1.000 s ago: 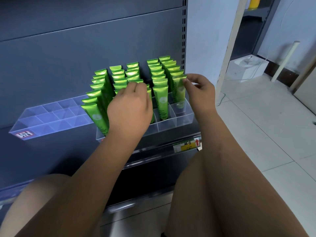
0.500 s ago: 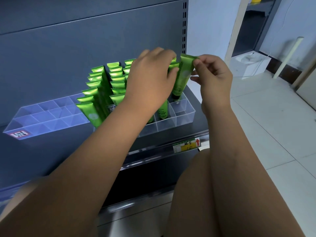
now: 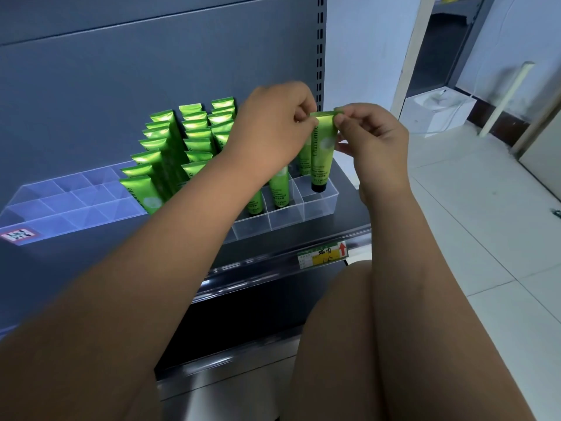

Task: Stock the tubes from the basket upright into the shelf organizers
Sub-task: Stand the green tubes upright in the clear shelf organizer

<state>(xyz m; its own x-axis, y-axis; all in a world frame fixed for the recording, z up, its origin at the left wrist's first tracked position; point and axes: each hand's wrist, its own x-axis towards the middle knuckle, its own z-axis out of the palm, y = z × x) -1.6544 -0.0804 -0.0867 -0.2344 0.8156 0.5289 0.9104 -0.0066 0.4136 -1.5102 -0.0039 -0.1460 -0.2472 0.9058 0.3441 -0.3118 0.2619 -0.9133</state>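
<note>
Right organizer [image 3: 321, 208]: front-right cells open from above; packed tubes [image 3: 165, 141] block rear and left. Above its right column: held tube [image 3: 323, 147], left hand [image 3: 273, 132], right hand [image 3: 373, 144]. Left organizer [image 3: 76, 208] cells free. Back panel [image 3: 151, 56] closes rear.

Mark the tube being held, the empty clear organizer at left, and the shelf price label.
held tube [image 3: 321, 161]: head view, green body below the white dot.
empty clear organizer [image 3: 76, 221]: head view, front wall.
price label [image 3: 323, 256]: head view, middle of the label.
</note>
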